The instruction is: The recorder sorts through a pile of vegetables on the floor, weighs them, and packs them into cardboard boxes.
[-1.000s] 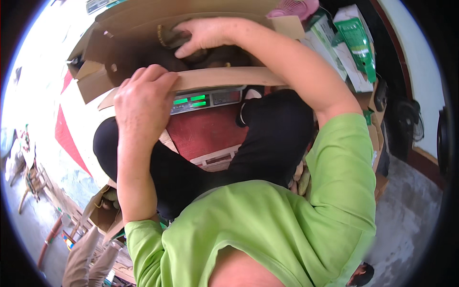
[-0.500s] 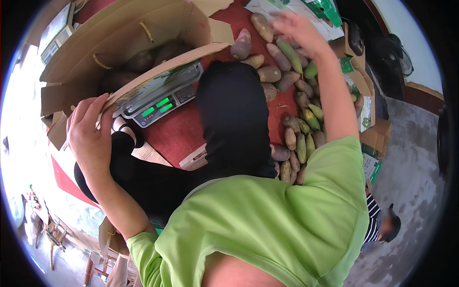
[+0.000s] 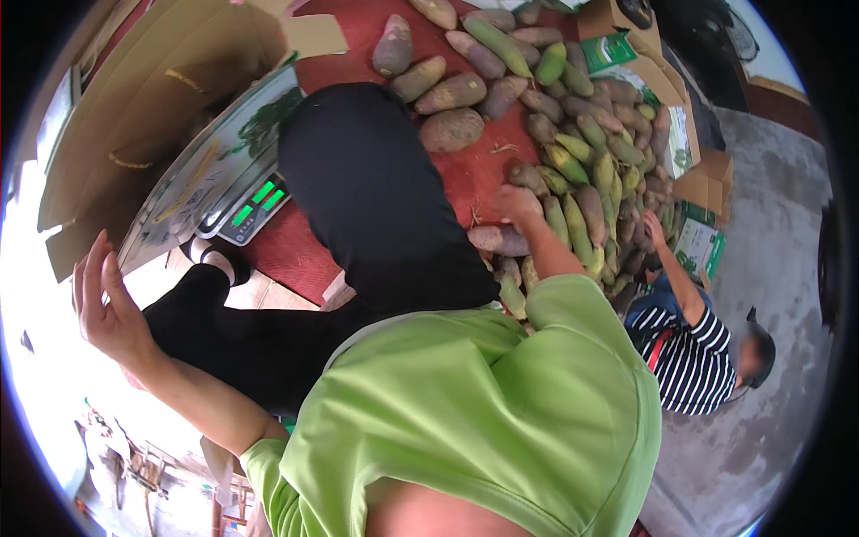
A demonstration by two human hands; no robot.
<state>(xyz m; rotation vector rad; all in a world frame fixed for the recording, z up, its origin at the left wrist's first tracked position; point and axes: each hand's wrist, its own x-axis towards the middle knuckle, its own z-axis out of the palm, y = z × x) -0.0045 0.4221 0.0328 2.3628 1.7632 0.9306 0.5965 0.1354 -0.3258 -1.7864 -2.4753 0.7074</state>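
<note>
My left hand (image 3: 112, 309) is raised beside the near end of an open cardboard carton (image 3: 148, 112), fingers apart and nothing in it. The carton leans over a digital scale (image 3: 255, 213) with lit green displays; its inside is mostly hidden. On the right, my right hand (image 3: 521, 206) is low at the near-left edge of a heap of green and purplish radishes (image 3: 586, 219). It is close to a purplish radish (image 3: 498, 240). Its fingers are small and blurred, so whether they grip anything does not show. My dark-clothed knee (image 3: 367, 170) lies between the carton and the heap.
Several larger radishes (image 3: 454, 93) lie apart on the red floor covering (image 3: 331, 54). A co-worker in a striped shirt (image 3: 698, 358) reaches a hand (image 3: 655, 228) to the heap's right side. Open cartons (image 3: 702, 183) stand beyond it, and a black fan (image 3: 738, 36) at the far right.
My right hand has come down from the far radishes to the near edge of the heap. My left hand has let go of the carton edge. The co-worker has moved closer, reaching in.
</note>
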